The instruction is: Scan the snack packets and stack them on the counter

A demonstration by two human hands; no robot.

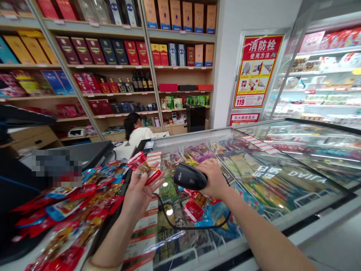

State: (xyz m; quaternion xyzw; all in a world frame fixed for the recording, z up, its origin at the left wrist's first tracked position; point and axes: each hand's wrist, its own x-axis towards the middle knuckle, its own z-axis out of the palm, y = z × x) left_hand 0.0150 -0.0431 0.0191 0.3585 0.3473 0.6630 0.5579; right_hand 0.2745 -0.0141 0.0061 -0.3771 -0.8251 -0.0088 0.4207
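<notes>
My left hand (140, 192) holds a red snack packet (143, 164) with a clear middle, thumb across it and the other fingers spread behind. In my right hand (214, 177) is a black barcode scanner (189, 177), its head turned left toward that packet. The scanner's black cable (194, 228) loops over the freezer glass. Beneath my right hand, red snack packets (194, 207) and blue packets (216, 214) lie on the glass. Left of my left forearm is a pile of red and blue snack packets (84, 203).
The glass-topped chest freezer (254, 165) holds packaged goods and spreads to the right. Price labels (142, 229) line its left edge. Behind it a person in white (139, 133) is low by the shelves (113, 64) of boxes and bottles. A dark screen or device (93, 154) stands left.
</notes>
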